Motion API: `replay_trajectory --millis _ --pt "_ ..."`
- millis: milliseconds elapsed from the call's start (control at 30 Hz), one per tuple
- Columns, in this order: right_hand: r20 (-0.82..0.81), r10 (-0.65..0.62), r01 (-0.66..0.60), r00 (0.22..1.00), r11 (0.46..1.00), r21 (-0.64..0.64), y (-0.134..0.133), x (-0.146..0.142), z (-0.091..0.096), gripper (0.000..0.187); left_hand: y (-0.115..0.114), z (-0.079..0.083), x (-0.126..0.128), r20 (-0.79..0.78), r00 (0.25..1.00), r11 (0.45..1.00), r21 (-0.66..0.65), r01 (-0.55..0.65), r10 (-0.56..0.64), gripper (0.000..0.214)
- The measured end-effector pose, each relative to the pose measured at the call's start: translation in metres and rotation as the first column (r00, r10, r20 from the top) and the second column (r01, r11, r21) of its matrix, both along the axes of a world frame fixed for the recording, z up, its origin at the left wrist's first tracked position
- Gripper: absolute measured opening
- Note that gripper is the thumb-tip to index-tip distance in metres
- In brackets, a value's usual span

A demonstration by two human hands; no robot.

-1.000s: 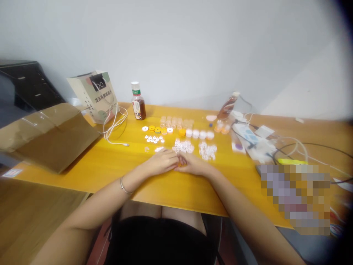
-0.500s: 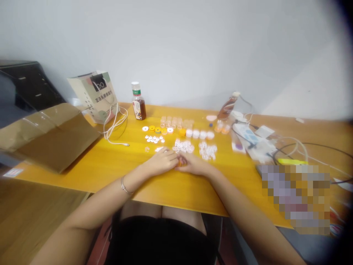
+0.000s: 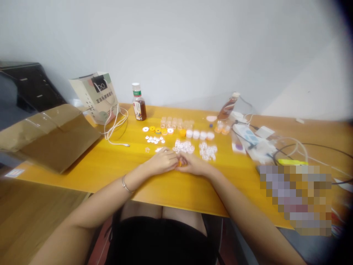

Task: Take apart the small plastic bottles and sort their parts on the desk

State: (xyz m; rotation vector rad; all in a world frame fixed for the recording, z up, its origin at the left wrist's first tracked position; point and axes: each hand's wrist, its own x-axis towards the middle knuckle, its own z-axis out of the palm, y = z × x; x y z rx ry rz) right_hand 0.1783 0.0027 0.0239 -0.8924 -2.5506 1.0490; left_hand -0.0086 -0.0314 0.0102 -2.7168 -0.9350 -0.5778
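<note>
My left hand (image 3: 164,162) and my right hand (image 3: 195,164) meet over the middle of the table, fingers curled in and touching. Between them shows a bit of a small orange piece (image 3: 180,164); its shape is mostly covered by the fingers, and it looks like the round orange caps behind. Just beyond my hands lies a pile of small white rings (image 3: 184,147), with a second pile of white pieces (image 3: 207,150) to its right. Small white plugs (image 3: 154,139) are grouped behind my left hand. Farther back run yellow and white discs (image 3: 158,130) and white round caps (image 3: 196,134).
Clear small cups (image 3: 173,122) stand in a row at the back. A brown drink bottle (image 3: 139,103) is at left, another tilted bottle (image 3: 228,106) at right. A paper bag (image 3: 96,95), a cardboard box (image 3: 55,136) and white cable (image 3: 111,127) sit left; power strips (image 3: 250,141) lie right.
My hands stay together around the orange piece, almost unmoved. The view has shifted very slightly; the things on the table keep their places.
</note>
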Motion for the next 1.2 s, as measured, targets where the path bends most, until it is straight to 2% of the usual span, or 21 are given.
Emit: replay_trajectory --millis 133,267,333,400,500,567,667,767,867,967,1067,1200 --pt "0.005 0.008 -0.008 1.0 1.0 0.018 0.0 0.0 0.001 0.019 -0.001 0.005 0.0 0.04 0.999 0.996 -0.085 0.001 0.003 0.025" --pt "0.01 0.003 -0.003 1.0 1.0 0.02 0.0 0.0 0.0 0.018 0.001 0.006 -0.002 0.183 0.982 0.959 -0.285 0.001 0.054 0.018" --pt "0.017 -0.006 0.006 1.0 1.0 0.011 -0.001 0.0 0.001 0.018 0.004 0.003 -0.004 0.325 0.939 0.901 -0.433 0.042 0.112 0.015" --pt "0.019 -0.007 0.007 1.0 1.0 0.001 -0.002 0.0 0.002 0.018 0.007 -0.001 -0.005 0.446 0.872 0.82 -0.564 0.099 0.201 0.014" --pt "0.02 -0.005 0.005 1.0 1.0 -0.012 -0.002 0.0 0.003 0.019 0.008 -0.004 -0.006 0.506 0.806 0.732 -0.667 0.139 0.308 0.016" --pt "0.023 -0.006 0.006 1.0 1.0 -0.011 -0.003 0.001 0.003 0.02 0.008 -0.001 -0.008 0.516 0.788 0.727 -0.674 0.133 0.335 0.015" --pt "0.031 -0.004 0.004 1.0 1.0 0.002 -0.002 0.001 0.003 0.021 0.011 0.01 -0.019 0.527 0.767 0.765 -0.64 0.075 0.366 0.014" --pt "0.045 -0.009 0.009 0.999 1.0 -0.001 -0.003 0.002 0.004 0.022 0.016 0.024 -0.042 0.511 0.756 0.78 -0.625 -0.001 0.41 0.015" --pt "0.056 -0.015 0.016 0.998 1.0 -0.016 -0.004 0.002 0.004 0.023 0.02 0.033 -0.069 0.431 0.749 0.728 -0.678 -0.1 0.503 0.015" --pt "0.054 -0.025 0.026 0.998 0.999 -0.023 -0.004 0.002 0.005 0.024 0.021 0.033 -0.088 0.27 0.789 0.655 -0.726 -0.209 0.552 0.014" --pt "0.058 -0.028 0.029 0.998 0.999 -0.022 -0.004 0.002 0.005 0.024 0.021 0.03 -0.095 0.134 0.821 0.63 -0.713 -0.31 0.556 0.016" --pt "0.067 -0.023 0.024 0.997 1.0 -0.009 -0.004 0.002 0.004 0.023 0.023 0.028 -0.095 0.004 0.836 0.596 -0.703 -0.388 0.549 0.021"
